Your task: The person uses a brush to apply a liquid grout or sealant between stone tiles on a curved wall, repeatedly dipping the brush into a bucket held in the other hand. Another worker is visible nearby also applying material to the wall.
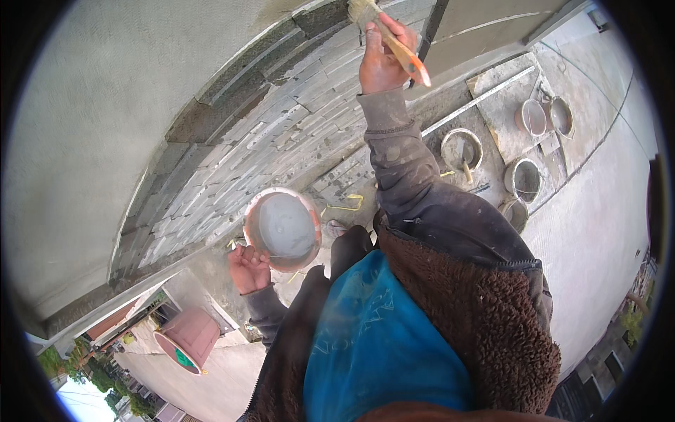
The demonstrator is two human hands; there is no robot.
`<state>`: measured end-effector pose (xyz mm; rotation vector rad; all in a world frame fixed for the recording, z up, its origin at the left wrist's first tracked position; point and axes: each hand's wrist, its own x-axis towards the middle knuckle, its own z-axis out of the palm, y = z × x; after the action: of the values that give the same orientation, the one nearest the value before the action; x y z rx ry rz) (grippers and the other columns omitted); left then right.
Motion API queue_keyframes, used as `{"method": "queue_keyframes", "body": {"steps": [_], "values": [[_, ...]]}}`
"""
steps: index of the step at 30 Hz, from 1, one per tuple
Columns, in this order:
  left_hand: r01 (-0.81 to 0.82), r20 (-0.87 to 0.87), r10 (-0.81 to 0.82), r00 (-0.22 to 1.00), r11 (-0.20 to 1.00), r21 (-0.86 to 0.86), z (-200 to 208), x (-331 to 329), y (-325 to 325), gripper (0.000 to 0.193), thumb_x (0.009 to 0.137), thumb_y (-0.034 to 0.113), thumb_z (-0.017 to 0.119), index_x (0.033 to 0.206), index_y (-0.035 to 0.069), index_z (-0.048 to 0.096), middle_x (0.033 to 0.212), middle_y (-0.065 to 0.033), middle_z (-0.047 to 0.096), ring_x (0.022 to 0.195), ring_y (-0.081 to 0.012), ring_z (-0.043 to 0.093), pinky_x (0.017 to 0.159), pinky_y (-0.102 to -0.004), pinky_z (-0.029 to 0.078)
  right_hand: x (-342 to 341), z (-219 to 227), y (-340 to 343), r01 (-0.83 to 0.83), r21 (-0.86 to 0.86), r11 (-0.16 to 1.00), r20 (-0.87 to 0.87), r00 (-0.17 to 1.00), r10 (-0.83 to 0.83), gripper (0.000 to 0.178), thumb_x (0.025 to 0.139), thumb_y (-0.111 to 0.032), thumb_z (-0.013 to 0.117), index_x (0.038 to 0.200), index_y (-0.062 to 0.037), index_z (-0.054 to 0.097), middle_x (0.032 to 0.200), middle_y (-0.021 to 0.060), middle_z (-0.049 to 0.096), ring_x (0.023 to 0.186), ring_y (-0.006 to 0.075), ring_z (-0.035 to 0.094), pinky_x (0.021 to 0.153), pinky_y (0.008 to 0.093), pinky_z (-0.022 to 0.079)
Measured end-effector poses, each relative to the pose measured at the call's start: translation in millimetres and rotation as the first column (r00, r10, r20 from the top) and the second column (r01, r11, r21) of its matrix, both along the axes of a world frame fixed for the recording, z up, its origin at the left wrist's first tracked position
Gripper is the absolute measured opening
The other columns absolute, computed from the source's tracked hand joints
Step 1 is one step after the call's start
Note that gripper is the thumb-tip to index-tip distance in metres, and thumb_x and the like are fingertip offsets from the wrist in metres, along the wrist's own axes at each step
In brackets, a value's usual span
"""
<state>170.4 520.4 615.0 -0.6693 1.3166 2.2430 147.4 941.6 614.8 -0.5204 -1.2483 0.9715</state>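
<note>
My right hand [383,62] is closed around the wooden handle of a flat paintbrush [401,50]. The pale bristles point up and away, over the upper part of a wall clad in thin grey stone strips [281,116]; whether they touch it I cannot tell. Low at the left, my left hand [249,270] has its fingers curled at the rim of a round bucket [314,214], seemingly around its thin wire handle. Grey, milky liquid [285,226] fills part of the bucket.
Several buckets stand on the right, one bucket [524,179] near a board [503,91] and a long straight bar [478,102]. Another bucket [465,148] has a handled tool in it. A pinkish tub [193,336] is at the lower left. Yellow strapping [346,205] lies beyond my feet.
</note>
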Motion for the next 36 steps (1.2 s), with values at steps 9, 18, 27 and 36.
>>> {"method": "queue_keyframes", "body": {"steps": [9,18,27,36], "values": [[0.033,0.019,-0.035,0.999,0.995,0.096,-3.2,-4.5,-3.2,0.029,0.093,0.019,0.056,0.067,0.016,0.043,0.057,0.0051,0.033,0.050,-0.0111,0.032,0.059,-0.0338,0.035,16.5,-6.4,66.2,-0.421,-0.196,0.886,-0.224,0.899,0.377,0.032,0.085,-0.007,0.076,0.115,-0.0040,0.068,0.105,0.0117,0.070,0.098,0.0198,0.067,0.085,0.0300,0.055],[0.040,0.020,-0.040,0.999,0.999,-0.008,-0.6,-5.4,15.8,0.026,0.093,0.020,0.056,0.069,0.016,0.045,0.057,0.0046,0.037,0.050,-0.0116,0.034,0.059,-0.0337,0.035,29.8,8.3,66.4,-0.154,0.341,0.927,0.122,0.985,0.119,0.022,0.083,-0.002,0.076,0.105,-0.0051,0.072,0.100,0.0093,0.068,0.096,0.0170,0.065,0.080,0.0293,0.056],[0.071,-0.013,-0.071,0.997,0.997,-0.002,3.2,3.1,25.8,0.024,0.094,0.021,0.057,0.072,0.016,0.047,0.058,0.0050,0.036,0.050,-0.0120,0.035,0.060,-0.0342,0.036,23.7,19.9,78.2,0.143,0.318,0.937,0.018,0.987,-0.157,0.024,0.077,0.003,0.073,0.097,-0.0097,0.071,0.098,0.0050,0.067,0.090,0.0246,0.062,0.077,0.0358,0.052],[0.035,0.013,-0.035,0.999,0.999,-0.008,-5.6,13.7,19.9,0.022,0.093,0.021,0.056,0.074,0.015,0.046,0.058,0.0031,0.037,0.051,-0.0145,0.035,0.059,-0.0362,0.037,45.7,3.2,148.5,-0.298,-0.182,0.937,-0.289,0.927,0.238,0.019,0.085,-0.006,0.075,0.103,-0.0036,0.071,0.101,0.0079,0.069,0.096,0.0159,0.067,0.084,0.0301,0.056]]}}
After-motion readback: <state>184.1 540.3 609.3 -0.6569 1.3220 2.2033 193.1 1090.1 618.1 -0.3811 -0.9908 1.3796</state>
